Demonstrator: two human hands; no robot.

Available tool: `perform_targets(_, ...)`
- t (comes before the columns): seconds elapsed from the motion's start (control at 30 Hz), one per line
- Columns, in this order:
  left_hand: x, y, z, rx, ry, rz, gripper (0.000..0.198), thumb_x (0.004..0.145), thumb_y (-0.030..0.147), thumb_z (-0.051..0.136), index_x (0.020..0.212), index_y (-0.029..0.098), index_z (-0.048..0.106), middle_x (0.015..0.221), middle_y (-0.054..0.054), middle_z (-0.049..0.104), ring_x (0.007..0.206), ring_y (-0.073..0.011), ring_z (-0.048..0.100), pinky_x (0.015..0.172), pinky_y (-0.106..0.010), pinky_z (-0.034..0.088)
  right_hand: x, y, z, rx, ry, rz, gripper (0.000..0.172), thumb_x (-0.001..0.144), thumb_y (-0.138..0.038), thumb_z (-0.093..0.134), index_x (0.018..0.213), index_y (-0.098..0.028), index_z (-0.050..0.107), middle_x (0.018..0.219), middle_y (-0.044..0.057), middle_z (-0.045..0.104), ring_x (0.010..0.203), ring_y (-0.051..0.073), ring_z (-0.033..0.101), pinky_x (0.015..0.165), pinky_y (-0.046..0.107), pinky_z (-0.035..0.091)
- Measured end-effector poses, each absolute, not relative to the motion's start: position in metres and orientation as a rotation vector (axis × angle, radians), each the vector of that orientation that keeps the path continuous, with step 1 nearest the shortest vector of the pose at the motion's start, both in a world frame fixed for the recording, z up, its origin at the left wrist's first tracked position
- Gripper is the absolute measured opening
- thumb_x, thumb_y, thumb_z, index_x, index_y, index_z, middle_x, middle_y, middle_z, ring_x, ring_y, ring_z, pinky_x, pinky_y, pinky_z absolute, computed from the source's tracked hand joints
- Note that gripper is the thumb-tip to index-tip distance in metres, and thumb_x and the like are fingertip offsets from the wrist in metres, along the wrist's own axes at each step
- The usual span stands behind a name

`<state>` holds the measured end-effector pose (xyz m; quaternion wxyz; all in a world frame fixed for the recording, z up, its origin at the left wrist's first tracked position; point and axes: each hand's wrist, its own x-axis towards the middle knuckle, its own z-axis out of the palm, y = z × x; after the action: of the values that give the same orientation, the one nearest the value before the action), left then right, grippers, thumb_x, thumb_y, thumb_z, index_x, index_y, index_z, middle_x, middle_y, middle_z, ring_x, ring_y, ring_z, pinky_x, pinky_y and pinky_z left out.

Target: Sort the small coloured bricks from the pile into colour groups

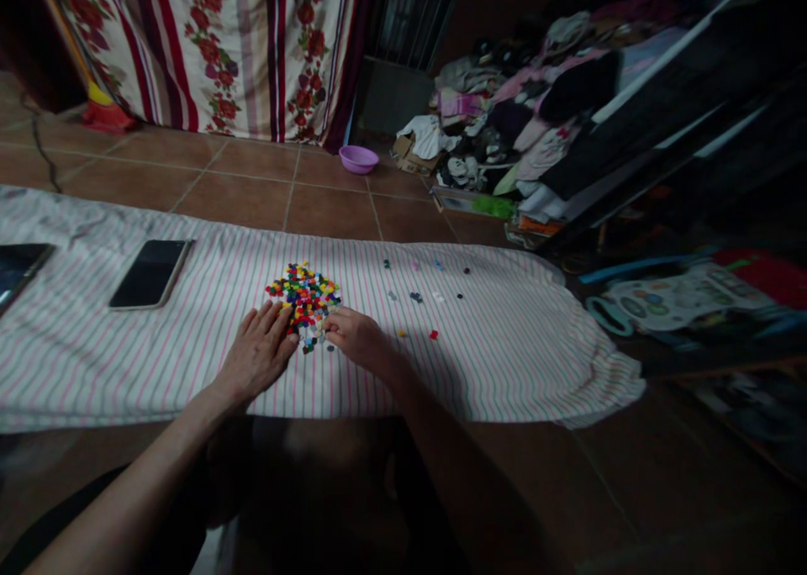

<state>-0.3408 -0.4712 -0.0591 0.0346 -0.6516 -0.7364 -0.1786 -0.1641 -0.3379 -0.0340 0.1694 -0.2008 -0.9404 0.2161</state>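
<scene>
A heap of small multicoloured plastic pieces (308, 292) lies on a striped cloth (504, 373) over a low table. My left hand (260, 350) rests flat at the heap's left edge, fingers stretched out and touching it. At the near right edge, my right hand (356, 336) has thumb and fingers pinched together; whatever is between them is too small to make out. To its right, little groups sorted by colour are laid apart, among them red pieces (434, 334), a yellow piece (402, 334), white pieces (438, 297) and dark pieces (416, 297).
A phone (151, 274) lies left of the heap, with another dark-screened device (22, 268) at the far left. Beyond the table, a purple basin (359, 160) stands on the tiled floor near a pile of clothes (504, 113). A floral curtain (239, 45) hangs behind.
</scene>
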Motion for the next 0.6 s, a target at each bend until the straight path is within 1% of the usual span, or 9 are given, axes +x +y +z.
perform_targets(0.17, -0.34, -0.471, -0.058, -2.0, -2.259, -0.514, 0.056, 0.096, 0.044, 0.027, 0.137, 0.009, 0.044, 0.143, -0.018, 0.047, 0.139, -0.0308, 0.034, 0.111, -0.05, 0.03, -0.16, -0.334, -0.03, -0.56, -2.629, 0.656, 0.012, 0.081, -0.008, 0.058, 0.076, -0.019, 0.061, 0.08, 0.001, 0.062, 0.079, 0.015, 0.057, 0.074, 0.025, 0.044)
perform_targets(0.27, -0.34, -0.471, -0.058, -1.998, -2.251, -0.506, 0.056, 0.097, 0.043, 0.026, 0.137, 0.009, 0.044, 0.143, -0.018, 0.046, 0.139, -0.0306, 0.033, 0.111, -0.05, 0.03, -0.156, -0.332, -0.026, -0.569, -2.58, 0.736, 0.011, 0.08, -0.008, 0.058, 0.078, -0.018, 0.062, 0.079, 0.001, 0.062, 0.076, 0.014, 0.058, 0.072, 0.025, 0.044)
perform_targets(0.5, -0.34, -0.471, -0.058, -1.976, -2.275, -0.484, 0.054, 0.096, 0.042, 0.027, 0.137, 0.011, 0.045, 0.143, -0.016, 0.047, 0.139, -0.029, 0.033, 0.113, -0.049, 0.029, -0.143, -0.327, -0.018, -0.693, -2.396, 1.041, 0.012, 0.078, -0.013, 0.056, 0.084, -0.019, 0.065, 0.086, 0.001, 0.066, 0.076, 0.012, 0.061, 0.071, 0.024, 0.047)
perform_targets(0.6, -0.34, -0.47, -0.059, -1.985, -2.278, -0.474, 0.055, 0.096, 0.042, 0.026, 0.137, 0.01, 0.044, 0.143, -0.017, 0.047, 0.139, -0.0296, 0.033, 0.112, -0.05, 0.03, -0.137, -0.323, -0.017, -0.758, -2.282, 1.21, 0.014, 0.079, -0.017, 0.054, 0.087, -0.019, 0.065, 0.084, 0.001, 0.067, 0.074, 0.011, 0.063, 0.07, 0.024, 0.049)
